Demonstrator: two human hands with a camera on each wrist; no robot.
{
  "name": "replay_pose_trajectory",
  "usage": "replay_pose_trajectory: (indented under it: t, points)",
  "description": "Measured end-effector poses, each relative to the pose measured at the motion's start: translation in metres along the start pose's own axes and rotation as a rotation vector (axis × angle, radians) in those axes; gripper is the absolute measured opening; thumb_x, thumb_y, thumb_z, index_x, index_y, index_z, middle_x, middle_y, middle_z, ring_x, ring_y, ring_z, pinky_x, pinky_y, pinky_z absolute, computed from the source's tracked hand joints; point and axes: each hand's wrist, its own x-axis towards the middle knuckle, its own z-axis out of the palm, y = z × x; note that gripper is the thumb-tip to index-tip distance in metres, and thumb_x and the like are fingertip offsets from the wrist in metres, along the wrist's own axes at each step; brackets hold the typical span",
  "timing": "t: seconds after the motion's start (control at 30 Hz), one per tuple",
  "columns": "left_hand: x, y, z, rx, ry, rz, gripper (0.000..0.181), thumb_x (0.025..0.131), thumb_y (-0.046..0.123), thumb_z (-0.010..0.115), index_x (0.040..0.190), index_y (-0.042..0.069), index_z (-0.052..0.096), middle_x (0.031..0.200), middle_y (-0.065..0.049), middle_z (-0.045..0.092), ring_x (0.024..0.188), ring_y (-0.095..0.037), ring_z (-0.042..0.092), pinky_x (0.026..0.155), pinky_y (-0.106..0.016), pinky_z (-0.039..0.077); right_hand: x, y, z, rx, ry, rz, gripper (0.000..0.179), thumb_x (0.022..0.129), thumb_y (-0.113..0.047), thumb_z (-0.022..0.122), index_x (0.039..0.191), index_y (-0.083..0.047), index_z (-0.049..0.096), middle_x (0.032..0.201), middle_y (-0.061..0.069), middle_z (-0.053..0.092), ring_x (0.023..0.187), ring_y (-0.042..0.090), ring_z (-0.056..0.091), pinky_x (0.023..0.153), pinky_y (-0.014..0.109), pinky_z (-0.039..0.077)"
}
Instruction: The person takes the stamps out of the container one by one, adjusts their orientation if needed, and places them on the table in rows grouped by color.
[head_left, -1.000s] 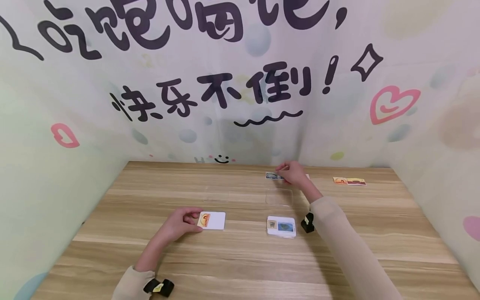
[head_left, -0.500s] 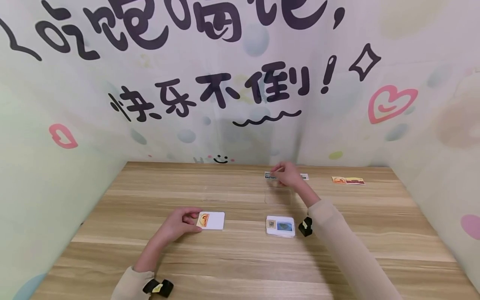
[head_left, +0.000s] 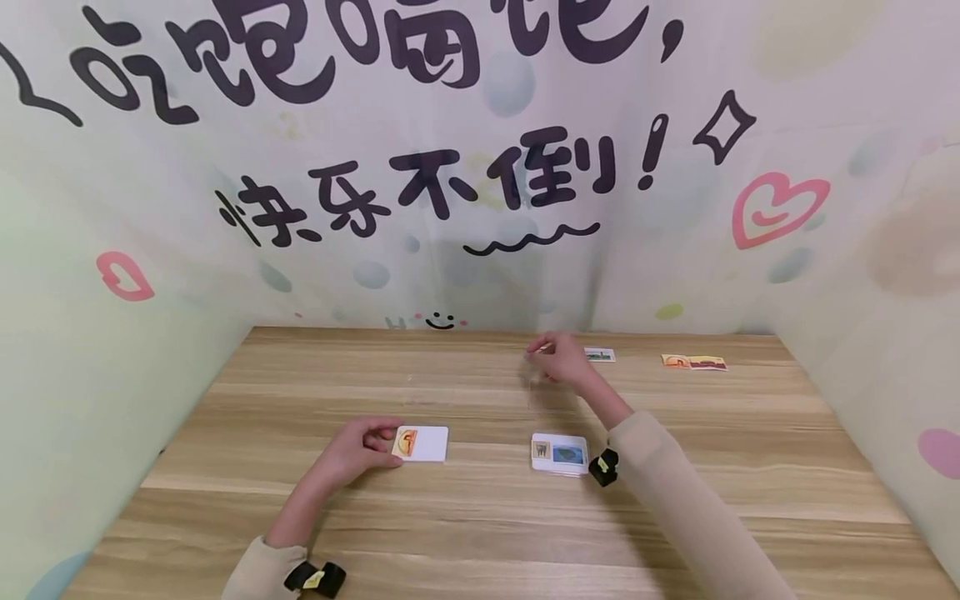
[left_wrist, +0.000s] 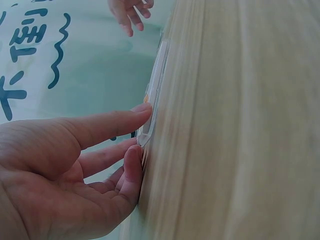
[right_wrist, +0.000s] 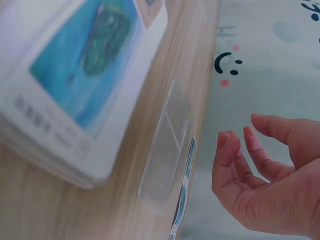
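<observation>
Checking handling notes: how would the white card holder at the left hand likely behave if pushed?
The white card holder is probably stiff, given its straight clear rim. It likely slides rather than tips, being broad and thin.

A rounded white card (head_left: 431, 444) lies flat on the worktop (head_left: 375, 525), just below and left of the middle of the head view. An orange and yellow picture slip (head_left: 405, 442) covers its left part; the rest is plain white. Clear plastic shows along its edge in the left wrist view, where the left fingers (left_wrist: 112, 121) pinch its near end. In the right wrist view a thin clear panel (right_wrist: 162, 150) lies flat at the centre, with dark and blue-green slips beside it toward the wall; a pale-bordered slip (head_left: 601, 355) shows at upper right of centre in the head view.
</observation>
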Motion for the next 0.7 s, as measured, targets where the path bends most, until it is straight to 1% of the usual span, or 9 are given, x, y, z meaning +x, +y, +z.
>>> replay_pose_trajectory:
  t: [0.17, 0.27, 0.4, 0.53, 0.63, 0.7]
  points:
    - [0.0, -0.002, 0.0, 0.002, -0.001, -0.011, 0.055, 0.08, -0.006, 0.086, 0.13, -0.016, 0.064, 0.105, -0.016, 0.065, 0.084, -0.017, 0.055, 0.069, -0.023, 0.047, -0.004, -0.004, 0.007, -0.018, 0.012, 0.0, 0.019, 0.102, -0.01, 0.068, 0.112, 0.006, 0.069, 0.092, 0.013, 0.069, 0.068, 0.02, 0.061, 0.062, 0.03, 0.054]
    - [0.0, -0.003, 0.001, -0.005, 0.0, -0.013, 0.055, 0.08, -0.006, 0.086, 0.129, -0.015, 0.064, 0.105, -0.016, 0.065, 0.085, -0.018, 0.056, 0.069, -0.022, 0.047, -0.007, -0.007, 0.011, -0.017, 0.011, 0.01, 0.019, 0.101, -0.011, 0.069, 0.112, 0.005, 0.069, 0.09, 0.012, 0.067, 0.067, 0.019, 0.06, 0.064, 0.034, 0.056]
    - [0.0, -0.003, 0.0, -0.002, -0.002, -0.005, 0.055, 0.08, -0.005, 0.086, 0.129, -0.016, 0.064, 0.105, -0.017, 0.065, 0.085, -0.018, 0.056, 0.069, -0.022, 0.048, -0.009, -0.01, 0.016, -0.018, 0.001, 0.018, 0.019, 0.101, -0.011, 0.07, 0.113, 0.004, 0.07, 0.085, 0.009, 0.063, 0.063, 0.018, 0.059, 0.061, 0.03, 0.054]
    - [0.0, -0.003, 0.0, -0.002, 0.0, -0.011, 0.055, 0.08, -0.005, 0.086, 0.129, -0.015, 0.064, 0.105, -0.016, 0.065, 0.084, -0.017, 0.055, 0.069, -0.023, 0.047, -0.012, -0.013, 0.02, -0.044, -0.005, 0.007, 0.018, 0.102, -0.011, 0.069, 0.112, 0.004, 0.07, 0.087, 0.01, 0.065, 0.067, 0.025, 0.065, 0.06, 0.028, 0.053]
    - [0.001, -0.003, 0.001, -0.005, 0.004, -0.016, 0.055, 0.08, -0.005, 0.087, 0.129, -0.015, 0.064, 0.105, -0.015, 0.065, 0.085, -0.018, 0.055, 0.07, -0.023, 0.047, -0.014, -0.015, 0.023, -0.051, -0.007, 0.004, 0.018, 0.102, -0.011, 0.068, 0.112, 0.003, 0.071, 0.094, 0.015, 0.07, 0.072, 0.032, 0.068, 0.06, 0.03, 0.053]
    - [0.001, -0.003, 0.001, -0.002, 0.001, -0.014, 0.056, 0.08, -0.004, 0.087, 0.13, -0.015, 0.064, 0.106, -0.015, 0.065, 0.085, -0.019, 0.055, 0.07, -0.023, 0.047, -0.016, -0.016, 0.025, -0.058, -0.01, 0.006, 0.017, 0.102, -0.012, 0.069, 0.112, 0.002, 0.071, 0.098, 0.017, 0.071, 0.075, 0.034, 0.068, 0.061, 0.031, 0.053]
